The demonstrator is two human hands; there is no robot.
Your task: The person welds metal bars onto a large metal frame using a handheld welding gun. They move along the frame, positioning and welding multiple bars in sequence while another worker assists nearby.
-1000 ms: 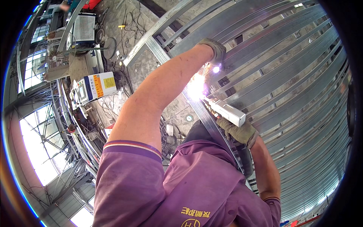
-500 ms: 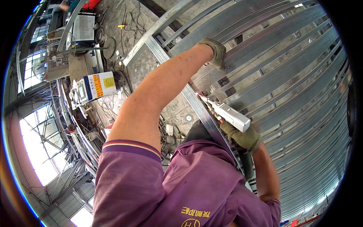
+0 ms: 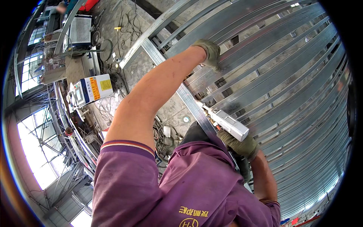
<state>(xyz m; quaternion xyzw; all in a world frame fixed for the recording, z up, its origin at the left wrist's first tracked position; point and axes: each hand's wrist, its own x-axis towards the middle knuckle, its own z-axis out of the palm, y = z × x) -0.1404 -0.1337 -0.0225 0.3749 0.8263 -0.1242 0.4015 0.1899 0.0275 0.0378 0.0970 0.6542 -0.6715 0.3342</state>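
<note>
A long galvanised metal frame with many parallel slats (image 3: 264, 56) spreads out before me and to my right. My left hand (image 3: 209, 53), in a worn green-grey glove, is closed over a slat near the frame's side rail (image 3: 191, 100). In my gloved right hand (image 3: 240, 144) is a handheld welding gun (image 3: 228, 125) with a silver-white box body. Its narrow nozzle points at the joint where a slat meets the side rail, and a small pale glow shows there. The gun's body hides part of my right fingers.
On the left stands a white and blue machine (image 3: 92, 89) with a screen and coloured labels. A mesh-panelled unit (image 3: 80, 29) is behind it. Loose cables (image 3: 130, 24) lie on the concrete floor, and more hoses (image 3: 162, 140) coil beside my body. A blurred person is at the far upper left.
The whole view has shifted slightly. The gun's nozzle has moved a little nearer to me along the side rail. My left hand keeps its place on the slat.
</note>
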